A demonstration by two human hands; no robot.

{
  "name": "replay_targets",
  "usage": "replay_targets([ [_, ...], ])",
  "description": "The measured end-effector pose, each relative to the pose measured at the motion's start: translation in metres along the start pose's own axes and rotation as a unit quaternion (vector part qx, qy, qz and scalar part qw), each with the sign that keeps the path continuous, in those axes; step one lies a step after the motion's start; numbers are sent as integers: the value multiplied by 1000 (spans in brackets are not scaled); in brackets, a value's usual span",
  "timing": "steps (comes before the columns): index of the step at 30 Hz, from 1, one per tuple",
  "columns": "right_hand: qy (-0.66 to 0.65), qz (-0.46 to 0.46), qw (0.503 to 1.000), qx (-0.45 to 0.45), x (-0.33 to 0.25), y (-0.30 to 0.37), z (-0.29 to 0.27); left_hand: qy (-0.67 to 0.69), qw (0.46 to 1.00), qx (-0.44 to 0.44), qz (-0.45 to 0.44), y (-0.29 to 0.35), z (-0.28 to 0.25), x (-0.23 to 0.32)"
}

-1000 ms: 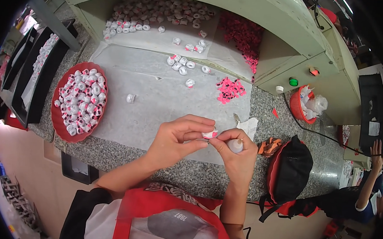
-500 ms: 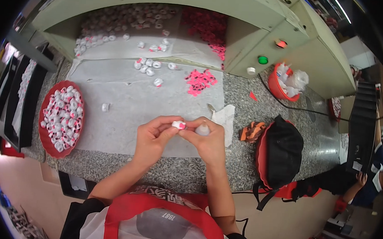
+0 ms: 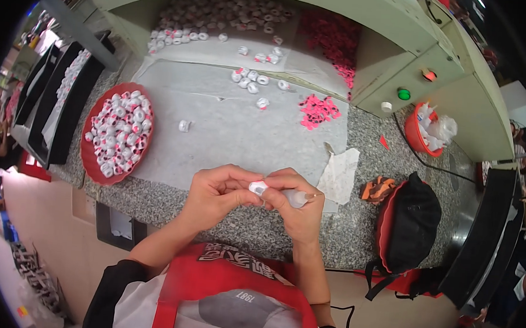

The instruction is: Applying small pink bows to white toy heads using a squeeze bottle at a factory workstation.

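- Red tray (image 3: 88,152) of white-and-pink caps on granite counter (image 3: 356,231).
- Pink pieces (image 3: 317,111) on paper sheet (image 3: 228,137).
- Black bag (image 3: 413,223), right.

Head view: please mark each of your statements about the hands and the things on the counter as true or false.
1. The left hand pinches a small white cap. True.
2. The right hand holds a small squeeze bottle. True.
3. The red tray of caps lies right of the hands. False: it lies to their left.
4. The black bag sits on the white paper sheet. False: it sits on the stone counter, right of the sheet.
5. Loose pink pieces lie on the sheet. True.
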State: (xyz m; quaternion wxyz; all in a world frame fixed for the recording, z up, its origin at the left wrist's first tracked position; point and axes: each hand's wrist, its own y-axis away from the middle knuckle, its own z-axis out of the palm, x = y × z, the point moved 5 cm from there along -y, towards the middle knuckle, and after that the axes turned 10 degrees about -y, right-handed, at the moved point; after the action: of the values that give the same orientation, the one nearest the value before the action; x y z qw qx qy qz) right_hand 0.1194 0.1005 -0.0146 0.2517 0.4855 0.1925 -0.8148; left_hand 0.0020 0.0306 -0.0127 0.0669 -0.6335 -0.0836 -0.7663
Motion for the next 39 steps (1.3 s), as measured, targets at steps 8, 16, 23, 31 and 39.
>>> replay_targets([
  [8,-14,51,998,38,45,-4,25,49,996,47,-54,13,-33,-20],
  [16,124,34,979,156,53,-16,12,-609,710,311,168,-14,-118,-28],
  [23,156,26,971,180,36,-9,-13,-586,642,427,250,14,-151,41],
  [31,131,38,977,161,28,-15,-15,-751,429,484,134,20,-229,58],
  [39,180,-25,971,156,12,0,-33,-605,745,204,192,-134,-49,-34],
])
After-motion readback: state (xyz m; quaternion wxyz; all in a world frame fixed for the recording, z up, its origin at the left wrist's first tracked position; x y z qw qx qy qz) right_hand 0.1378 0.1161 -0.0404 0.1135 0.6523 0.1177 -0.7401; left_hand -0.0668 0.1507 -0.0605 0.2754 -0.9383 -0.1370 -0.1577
